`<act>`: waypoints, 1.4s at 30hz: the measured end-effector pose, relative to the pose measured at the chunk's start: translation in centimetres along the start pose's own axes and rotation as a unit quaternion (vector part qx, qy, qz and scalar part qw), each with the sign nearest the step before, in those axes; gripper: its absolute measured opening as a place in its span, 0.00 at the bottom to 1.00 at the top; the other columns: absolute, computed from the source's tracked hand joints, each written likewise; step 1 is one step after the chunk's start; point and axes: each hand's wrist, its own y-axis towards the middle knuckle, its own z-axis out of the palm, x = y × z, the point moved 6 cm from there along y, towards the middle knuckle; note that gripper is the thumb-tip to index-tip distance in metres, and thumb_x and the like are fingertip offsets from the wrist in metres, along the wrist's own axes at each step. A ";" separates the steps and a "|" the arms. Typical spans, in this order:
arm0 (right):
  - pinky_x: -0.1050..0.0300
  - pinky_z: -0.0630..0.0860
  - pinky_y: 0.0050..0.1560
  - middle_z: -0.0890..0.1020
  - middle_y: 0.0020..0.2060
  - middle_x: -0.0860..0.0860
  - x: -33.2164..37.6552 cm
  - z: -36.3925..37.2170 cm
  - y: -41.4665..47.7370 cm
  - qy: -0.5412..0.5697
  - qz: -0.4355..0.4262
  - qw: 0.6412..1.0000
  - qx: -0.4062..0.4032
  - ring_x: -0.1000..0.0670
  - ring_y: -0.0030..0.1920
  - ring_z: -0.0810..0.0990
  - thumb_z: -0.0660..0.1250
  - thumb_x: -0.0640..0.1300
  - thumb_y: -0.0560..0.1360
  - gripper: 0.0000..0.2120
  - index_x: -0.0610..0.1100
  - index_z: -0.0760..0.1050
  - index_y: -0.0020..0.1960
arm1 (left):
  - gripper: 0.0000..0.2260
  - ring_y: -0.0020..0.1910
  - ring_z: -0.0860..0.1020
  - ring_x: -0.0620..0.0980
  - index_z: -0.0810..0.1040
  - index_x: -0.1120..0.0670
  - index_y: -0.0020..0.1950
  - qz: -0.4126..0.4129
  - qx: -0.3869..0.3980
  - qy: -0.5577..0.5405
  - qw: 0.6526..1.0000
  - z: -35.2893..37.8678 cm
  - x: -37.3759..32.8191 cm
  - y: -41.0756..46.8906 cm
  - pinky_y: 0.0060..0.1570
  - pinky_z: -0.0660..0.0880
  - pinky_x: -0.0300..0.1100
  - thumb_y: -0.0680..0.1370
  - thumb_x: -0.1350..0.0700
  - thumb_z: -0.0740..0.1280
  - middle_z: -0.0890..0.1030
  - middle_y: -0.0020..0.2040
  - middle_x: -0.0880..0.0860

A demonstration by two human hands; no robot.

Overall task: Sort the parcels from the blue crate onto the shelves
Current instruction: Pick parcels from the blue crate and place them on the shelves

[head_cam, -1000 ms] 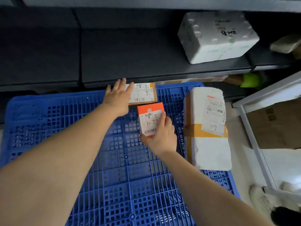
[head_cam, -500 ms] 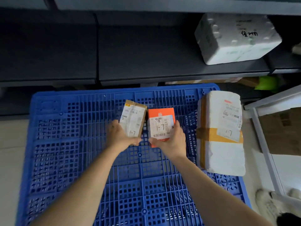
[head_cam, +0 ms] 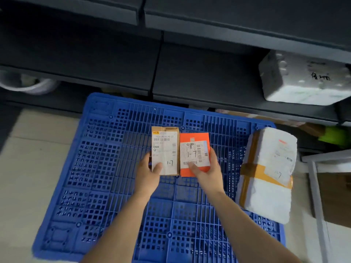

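View down onto the blue crate (head_cam: 98, 168), which stands on the floor (head_cam: 38, 158) in front of the dark shelves (head_cam: 199, 78). The left hand (head_cam: 149, 177) grips the lower end of the brown cardboard parcel (head_cam: 165, 149), its fingers (head_cam: 157, 168) curled round the edge with the thumb lying across the white label. 1.0 s ago this parcel lay flat and sideways at the far edge of the crate with the left hand spread on top of it. It has since been picked up, turned end-on and drawn toward the person, apparently off the grid. Directly beside it, edge to edge, is the orange parcel (head_cam: 194, 154). The right hand (head_cam: 208, 174) holds it at its lower end, fingers (head_cam: 213, 157) wrapped along the right edge and thumb on the label. This hand already had the orange parcel 1.0 s ago and has only brought it level with the other. Both labels now face up, and each carries a handwritten "1-7". As a judgement, the 2 parcels share 1 destination and can go to the shelves together; neither is placed yet. Further right, 1 white wrapped parcel (head_cam: 266, 186) bound with tan tape lies on the crate's right edge, untouched across all 3 pictures and left for a later trip. At far right a white foam box (head_cam: 303, 80) sits on a shelf.
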 end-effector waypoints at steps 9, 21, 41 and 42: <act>0.42 0.77 0.60 0.76 0.61 0.52 7.5 1.0 -6.4 0.041 -0.122 0.988 0.085 0.50 0.62 0.76 0.75 0.67 0.61 0.42 0.65 0.63 0.71 | 0.18 0.56 0.75 0.47 0.69 0.53 0.70 0.026 -0.138 -0.157 0.978 -8.6 -2.7 -9.3 0.52 0.72 0.38 0.80 0.61 0.64 0.75 0.61 0.52; 0.54 0.69 0.65 0.70 0.59 0.55 19.4 7.3 -22.6 0.026 -0.301 0.924 0.233 0.59 0.58 0.70 0.71 0.51 0.75 0.33 0.56 0.59 0.76 | 0.16 0.54 0.78 0.46 0.73 0.30 0.56 0.060 -0.357 -0.243 0.900 -23.1 -0.9 -26.3 0.54 0.75 0.43 0.81 0.54 0.63 0.77 0.58 0.49; 0.47 0.67 0.70 0.73 0.64 0.57 26.9 33.9 -58.3 0.010 -0.444 0.755 0.482 0.55 0.66 0.71 0.65 0.56 0.70 0.30 0.60 0.65 0.72 | 0.20 0.54 0.75 0.40 0.68 0.35 0.67 0.036 -0.581 -0.267 0.768 -52.1 16.3 -52.4 0.54 0.72 0.43 0.79 0.54 0.65 0.76 0.58 0.44; 0.47 0.67 0.70 0.73 0.65 0.56 26.9 35.1 -59.9 0.012 -0.449 0.747 0.490 0.55 0.66 0.70 0.65 0.56 0.71 0.30 0.59 0.65 0.72 | 0.20 0.55 0.76 0.42 0.68 0.36 0.68 0.036 -0.589 -0.262 0.764 -53.5 17.2 -53.4 0.55 0.73 0.44 0.79 0.54 0.65 0.76 0.59 0.46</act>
